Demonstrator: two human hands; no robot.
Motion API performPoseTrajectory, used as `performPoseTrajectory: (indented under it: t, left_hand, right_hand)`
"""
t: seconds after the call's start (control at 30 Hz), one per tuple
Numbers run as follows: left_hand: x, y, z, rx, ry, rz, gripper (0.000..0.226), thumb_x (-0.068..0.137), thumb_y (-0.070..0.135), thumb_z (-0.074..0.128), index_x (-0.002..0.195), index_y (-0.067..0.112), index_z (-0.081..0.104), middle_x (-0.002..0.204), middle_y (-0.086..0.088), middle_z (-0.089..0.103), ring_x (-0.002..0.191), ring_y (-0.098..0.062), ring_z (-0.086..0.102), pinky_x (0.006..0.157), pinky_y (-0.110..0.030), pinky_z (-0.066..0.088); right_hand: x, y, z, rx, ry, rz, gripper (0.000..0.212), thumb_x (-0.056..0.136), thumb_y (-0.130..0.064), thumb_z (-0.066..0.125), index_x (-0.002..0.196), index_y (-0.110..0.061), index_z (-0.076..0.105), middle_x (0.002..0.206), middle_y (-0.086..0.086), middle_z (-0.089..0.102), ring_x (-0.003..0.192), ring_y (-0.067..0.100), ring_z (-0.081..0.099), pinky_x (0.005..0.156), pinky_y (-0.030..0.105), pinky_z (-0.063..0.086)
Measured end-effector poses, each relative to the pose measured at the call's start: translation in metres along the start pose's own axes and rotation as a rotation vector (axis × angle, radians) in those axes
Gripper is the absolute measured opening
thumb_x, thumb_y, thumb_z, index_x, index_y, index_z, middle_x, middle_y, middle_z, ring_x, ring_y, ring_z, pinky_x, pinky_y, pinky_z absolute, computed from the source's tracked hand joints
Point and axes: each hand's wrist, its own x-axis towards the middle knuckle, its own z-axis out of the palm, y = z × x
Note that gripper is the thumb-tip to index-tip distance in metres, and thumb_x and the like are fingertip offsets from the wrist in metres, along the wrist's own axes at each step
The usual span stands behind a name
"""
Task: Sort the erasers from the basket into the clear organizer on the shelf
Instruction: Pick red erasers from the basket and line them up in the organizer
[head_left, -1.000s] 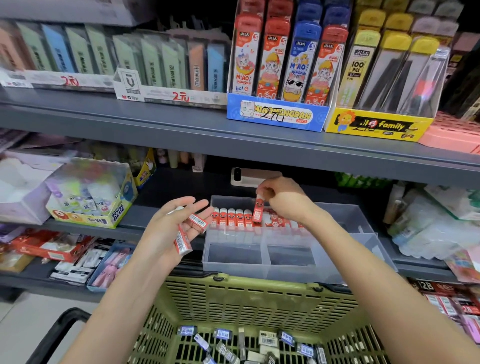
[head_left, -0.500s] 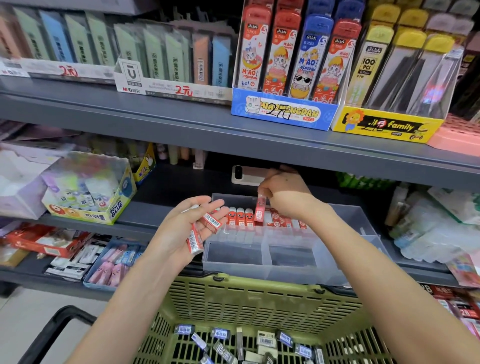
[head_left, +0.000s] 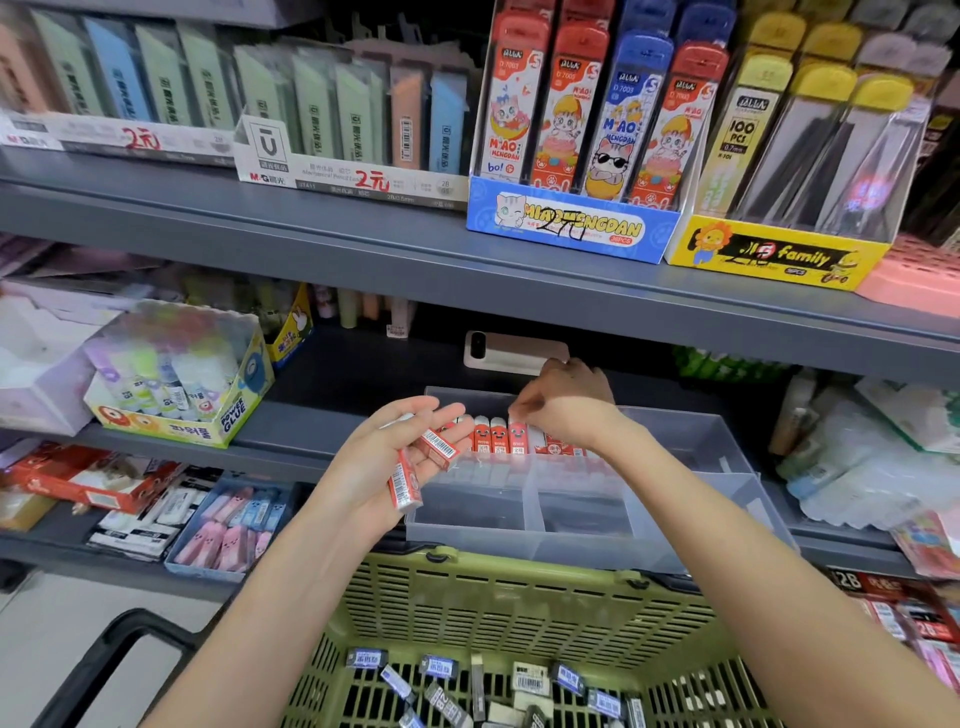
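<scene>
A: Cam setup?
B: Single head cam, wide-angle, aimed forward and down. Clear organizer (head_left: 582, 525) dead centre, close: left hand (head_left: 387, 460) and right hand (head_left: 563, 410) are both at it.
A: Coverage?
B: Upper shelf (head_left: 363, 249) above the organizer, green basket (head_left: 519, 603) just below it at the bottom edge, floor (head_left: 78, 623) lower-left of it. Shelf edge slopes down rightward across frame.

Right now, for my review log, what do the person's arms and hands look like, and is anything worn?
Both arms are bare: no sleeve shows on the left forearm or right forearm down to the frame's edge. The left hand and right hand wear no gloves. No watch, bracelet or ring shows on what is visible.
</scene>
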Motion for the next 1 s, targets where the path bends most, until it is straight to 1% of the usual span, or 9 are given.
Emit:
performPoseTrajectory:
  t: [0.17,0.3,0.37,0.43,0.53,0.67,0.8,0.9,1.0]
  left_hand:
    - [0.003,-0.002,-0.002,-0.04,0.002,-0.01,0.017,0.091,0.004,0.054,0.107,0.006,0.058,0.101,-0.013,0.073,0.096,-0.027,0.07,0.072,-0.033,0.06]
    - [0.005,-0.003,-0.003,-0.035,-0.014,0.028,0.032,0.076,0.013,0.063,0.107,0.007,0.06,0.098,-0.008,0.074,0.097,-0.019,0.07,0.081,-0.033,0.056]
    - [0.005,-0.004,-0.003,0.009,-0.035,0.039,0.018,0.09,0.012,0.053,0.105,0.007,0.063,0.094,-0.006,0.075,0.089,-0.016,0.071,0.072,-0.028,0.057]
    - [0.002,-0.006,0.001,0.082,-0.073,0.046,0.021,0.095,0.011,0.047,0.107,0.007,0.064,0.091,-0.007,0.074,0.08,-0.015,0.071,0.065,-0.024,0.057]
    - [-0.003,-0.005,0.004,0.17,-0.103,0.086,0.023,0.097,0.011,0.045,0.11,0.009,0.064,0.094,-0.008,0.073,0.084,-0.015,0.071,0.066,-0.023,0.057]
    - [-0.003,0.011,-0.004,0.099,0.055,0.148,0.016,0.096,0.013,0.05,0.105,0.009,0.063,0.1,-0.01,0.071,0.092,-0.021,0.071,0.074,-0.029,0.059]
    - [-0.001,0.024,-0.016,-0.039,0.29,0.056,0.009,0.093,0.018,0.059,0.093,0.009,0.06,0.058,-0.001,0.057,0.043,-0.008,0.055,0.04,-0.018,0.045]
    - [0.001,0.026,-0.02,-0.096,0.314,-0.021,0.019,0.092,0.027,0.06,0.091,0.009,0.056,0.047,0.002,0.042,0.037,-0.007,0.037,0.033,-0.016,0.032]
    - [0.0,0.027,-0.023,-0.21,0.28,-0.036,0.021,0.095,0.025,0.052,0.088,0.005,0.053,0.047,-0.001,0.041,0.038,-0.01,0.038,0.037,-0.017,0.033]
  right_hand:
    - [-0.012,-0.007,0.007,-0.219,0.047,-0.05,0.033,0.097,-0.038,0.033,0.114,-0.038,0.062,0.123,0.004,0.051,0.116,0.028,0.041,0.102,0.041,0.027]
    - [-0.045,-0.027,0.012,0.448,0.397,-0.143,0.03,0.095,-0.038,0.046,0.092,-0.022,0.071,0.084,-0.001,0.066,0.084,0.018,0.056,0.076,0.031,0.042]
    - [-0.061,-0.044,0.011,0.768,0.305,-0.201,0.022,0.088,-0.042,0.058,0.088,-0.024,0.071,0.072,-0.007,0.066,0.069,0.007,0.057,0.066,0.025,0.046]
    - [-0.068,-0.057,0.015,0.76,0.274,-0.255,0.015,0.083,-0.037,0.067,0.092,-0.026,0.071,0.064,-0.011,0.059,0.061,0.003,0.051,0.058,0.015,0.04]
    - [-0.062,-0.061,0.016,0.799,0.236,-0.269,0.006,0.085,-0.021,0.064,0.089,-0.021,0.069,0.063,-0.004,0.06,0.057,0.004,0.048,0.057,0.018,0.039]
    - [-0.038,-0.048,0.008,1.167,0.097,-0.021,0.013,0.083,-0.011,0.065,0.072,-0.016,0.065,0.059,-0.003,0.061,0.048,0.006,0.053,0.051,0.022,0.044]
    - [-0.01,-0.046,0.006,1.199,-0.036,0.121,0.012,0.078,-0.004,0.069,0.071,-0.012,0.066,0.062,0.006,0.061,0.047,0.014,0.055,0.05,0.024,0.052]
    - [0.006,-0.059,0.014,1.107,-0.121,0.214,0.011,0.072,0.006,0.066,0.067,-0.004,0.064,0.05,0.007,0.055,0.043,0.018,0.056,0.058,0.03,0.054]
    - [0.017,-0.07,0.02,1.18,-0.157,0.301,0.028,0.073,0.009,0.064,0.054,-0.008,0.053,0.036,0.0,0.048,0.031,0.013,0.046,0.041,0.021,0.046]
